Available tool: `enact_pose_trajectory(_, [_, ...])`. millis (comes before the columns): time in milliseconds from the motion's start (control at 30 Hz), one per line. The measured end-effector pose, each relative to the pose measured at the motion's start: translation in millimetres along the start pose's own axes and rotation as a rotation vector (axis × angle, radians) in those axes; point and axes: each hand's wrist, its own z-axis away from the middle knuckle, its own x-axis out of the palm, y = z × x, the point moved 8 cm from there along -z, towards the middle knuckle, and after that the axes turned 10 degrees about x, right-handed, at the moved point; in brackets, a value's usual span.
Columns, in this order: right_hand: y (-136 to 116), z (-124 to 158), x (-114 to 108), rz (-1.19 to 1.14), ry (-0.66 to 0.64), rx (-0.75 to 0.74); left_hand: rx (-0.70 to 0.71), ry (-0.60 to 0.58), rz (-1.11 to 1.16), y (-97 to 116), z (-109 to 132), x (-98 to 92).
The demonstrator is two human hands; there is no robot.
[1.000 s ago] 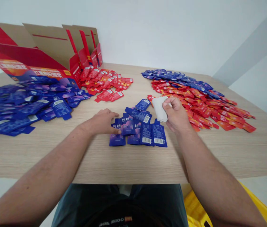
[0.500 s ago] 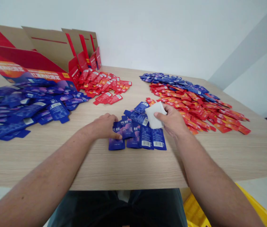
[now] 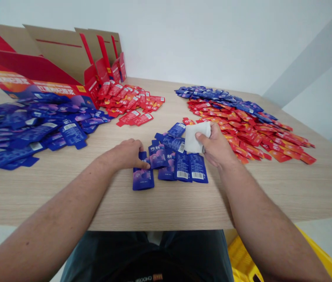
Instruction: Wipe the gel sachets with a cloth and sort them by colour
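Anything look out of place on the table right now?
One red sachet lies at the far edge of the middle blue sachets, beside the white cloth in the right hand; it is the only red one there.

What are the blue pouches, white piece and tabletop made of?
Blue pouches: glossy laminated film, by sheen and crisp creases. White piece in right hand: matte tissue or nonwoven cloth, by its soft folds. Tabletop: satin wood-grain laminate or veneer, unclear which.

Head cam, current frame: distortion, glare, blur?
Head view: strong wide-angle stretch, the table edges curve and the left forearm and right forearm balloon toward the frame bottom; light soft and even, faint shadows only; mild sheen on the blue pouches; no heavy blur, but the far red sachets lose fine print.
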Motion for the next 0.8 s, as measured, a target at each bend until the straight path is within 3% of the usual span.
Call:
enact_pose_trajectory(300, [2, -1, -1, 0.009, 0.011, 0.004, 0.022, 0.026, 0.019, -3, 7, -4.2])
enact_pose_trajectory(600, [-1, 1, 0, 0.068, 0.015, -0.014, 0.058, -0.069, 0.007, 7, 9, 0.3])
enact_pose_trajectory(800, [3, -2, -5, 0.066, 0.031, -0.024, 0.092, -0.02, 0.049, 8, 11, -3.3])
